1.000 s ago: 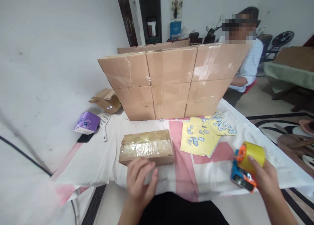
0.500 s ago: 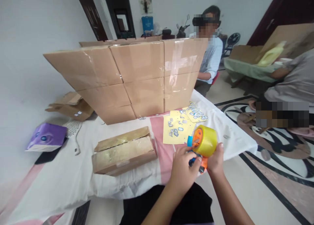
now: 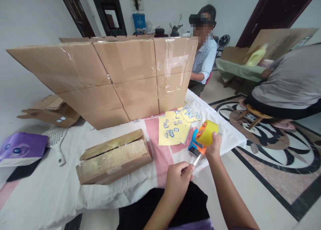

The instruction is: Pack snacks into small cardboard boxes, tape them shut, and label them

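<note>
The right hand (image 3: 214, 146) is right of the middle of the frame, curled around a tape dispenser (image 3: 193, 141). The dispenser is blue and orange and has a fat yellow roll of tape (image 3: 210, 131) on it. Its roll sits right against the fingers, at the upper left of this hand, and the thumb lies on the roll's side.

The left hand (image 3: 177, 176) is lower, near the bottom middle of the frame. Its thumb and finger are pressed together, pinching the end of a shiny strip of tape (image 3: 197, 159). The strip goes up and to the right, from the left hand to the low end of the dispenser. So the dispenser is above and to the right of the left hand, and apart from it.

A long brown box (image 3: 115, 161) lies on the table (image 3: 60, 190), left of both hands and touching neither. Its top has a long gap in it. Yellow papers (image 3: 169, 138) with little pictures lie near the dispenser, just to its left. Behind them, a big wall of brown boxes (image 3: 135, 64) fills the upper left and middle. A person in a light shirt (image 3: 209, 59) sits at the upper right.
</note>
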`<state>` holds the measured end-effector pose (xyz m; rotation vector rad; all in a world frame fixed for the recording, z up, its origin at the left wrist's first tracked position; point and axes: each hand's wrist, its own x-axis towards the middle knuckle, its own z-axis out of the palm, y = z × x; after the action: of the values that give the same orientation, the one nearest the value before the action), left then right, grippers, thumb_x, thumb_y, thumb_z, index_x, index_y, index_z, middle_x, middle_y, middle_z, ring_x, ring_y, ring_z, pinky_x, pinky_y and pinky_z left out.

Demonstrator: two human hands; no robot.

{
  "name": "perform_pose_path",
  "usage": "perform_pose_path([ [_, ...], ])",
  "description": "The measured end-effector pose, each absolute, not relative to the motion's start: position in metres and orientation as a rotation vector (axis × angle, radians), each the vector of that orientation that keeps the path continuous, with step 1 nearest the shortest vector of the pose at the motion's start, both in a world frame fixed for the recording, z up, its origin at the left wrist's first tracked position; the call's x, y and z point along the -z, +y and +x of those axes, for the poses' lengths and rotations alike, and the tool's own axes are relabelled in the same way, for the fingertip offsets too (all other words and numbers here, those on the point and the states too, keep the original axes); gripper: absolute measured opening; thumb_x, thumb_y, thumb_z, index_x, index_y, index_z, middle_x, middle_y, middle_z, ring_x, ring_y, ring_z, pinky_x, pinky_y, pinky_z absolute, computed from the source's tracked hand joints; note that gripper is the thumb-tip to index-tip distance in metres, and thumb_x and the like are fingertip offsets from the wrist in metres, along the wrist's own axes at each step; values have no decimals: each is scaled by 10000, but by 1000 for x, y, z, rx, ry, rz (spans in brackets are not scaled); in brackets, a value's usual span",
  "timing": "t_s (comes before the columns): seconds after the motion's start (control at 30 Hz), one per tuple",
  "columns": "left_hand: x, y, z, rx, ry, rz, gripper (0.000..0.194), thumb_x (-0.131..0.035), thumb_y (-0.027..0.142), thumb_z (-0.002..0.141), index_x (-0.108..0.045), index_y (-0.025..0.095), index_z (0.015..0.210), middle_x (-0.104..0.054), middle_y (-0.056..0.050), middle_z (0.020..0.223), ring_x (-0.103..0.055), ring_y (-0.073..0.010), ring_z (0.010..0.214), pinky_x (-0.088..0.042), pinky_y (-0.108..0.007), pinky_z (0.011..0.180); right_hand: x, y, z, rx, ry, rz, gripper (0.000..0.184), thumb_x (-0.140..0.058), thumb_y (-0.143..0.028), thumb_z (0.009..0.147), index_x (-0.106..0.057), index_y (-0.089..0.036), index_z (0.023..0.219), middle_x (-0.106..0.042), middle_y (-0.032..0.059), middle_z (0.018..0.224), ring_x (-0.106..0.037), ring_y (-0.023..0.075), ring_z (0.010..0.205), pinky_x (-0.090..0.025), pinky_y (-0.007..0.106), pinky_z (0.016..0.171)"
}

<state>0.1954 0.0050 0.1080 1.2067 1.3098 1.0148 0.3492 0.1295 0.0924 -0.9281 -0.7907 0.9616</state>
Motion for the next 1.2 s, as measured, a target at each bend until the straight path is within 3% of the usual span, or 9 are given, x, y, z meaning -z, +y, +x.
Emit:
perform_pose_path([
  [0.3, -107, -2, 184, -980, 1357, 1201, 407, -568, 419, 914, -558, 189, 578, -568, 17, 539, -502, -115, 535, -356, -237, 558, -106, 136, 338, -1049, -774, -939, 266, -673, -438, 731, -628, -215, 869, -705, 14, 725, -672, 208, 599, -555, 331, 573],
  [0.57, -90, -9, 172, -957, 1430, 1224, 435, -567, 436, 928, -552, 187, 571, -572, 17, 528, -524, -121, 532, -373, -233, 557, -113, 135, 343, -1106, -839, -845, 332, -618, -370, 664, -656, -207, 951, -717, 35, 719, -729, 283, 753, -593, 422, 715],
  [0.77, -78, 0, 176, -986, 1454, 1371, 423, -544, 387, 959, -598, 187, 591, -616, 13, 561, -562, -127, 552, -381, -241, 578, -123, 121, 340, -1110, -729, -908, 287, -605, -431, 749, -694, -204, 900, -743, 47, 752, -751, 293, 806, -610, 407, 748],
  [0.83, -73, 0, 177, -1002, 1445, 1443, 400, -550, 343, 956, -614, 192, 592, -633, 9, 573, -569, -135, 566, -397, -261, 632, -126, 110, 341, -1230, -742, -941, 368, -613, -564, 806, -701, -213, 874, -737, 44, 719, -740, 284, 733, -615, 407, 688],
  [0.93, -65, -8, 181, -1090, 1452, 1684, 325, -529, 225, 953, -654, 201, 655, -684, -5, 638, -592, -149, 606, -400, -304, 719, -131, 90, 348, -1672, -964, -863, 642, -510, -810, 838, -704, -208, 730, -684, 57, 585, -682, 248, 575, -589, 383, 584],
  [1.03, -58, -20, 186, -1333, 1442, 2131, 365, -471, 191, 1005, -620, 201, 672, -645, 3, 599, -579, -137, 559, -373, -315, 687, -135, 71, 358, -2059, -1229, -735, 812, -388, -872, 866, -698, -176, 583, -655, 95, 524, -629, 206, 513, -556, 338, 563],
  [1.13, -55, -26, 185, -1518, 1395, 2360, 364, -438, 205, 1042, -617, 206, 725, -617, 16, 576, -578, -129, 534, -378, -313, 675, -134, 62, 366, -2067, -1266, -734, 830, -336, -831, 911, -723, -169, 593, -681, 113, 563, -650, 223, 557, -573, 364, 624],
  [1.2, -54, -26, 180, -1504, 1398, 2380, 293, -463, 177, 1030, -651, 214, 808, -641, 18, 609, -597, -133, 554, -401, -309, 695, -130, 64, 368, -1839, -1201, -754, 814, -316, -820, 918, -716, -189, 596, -688, 118, 587, -675, 263, 602, -589, 415, 652],
])
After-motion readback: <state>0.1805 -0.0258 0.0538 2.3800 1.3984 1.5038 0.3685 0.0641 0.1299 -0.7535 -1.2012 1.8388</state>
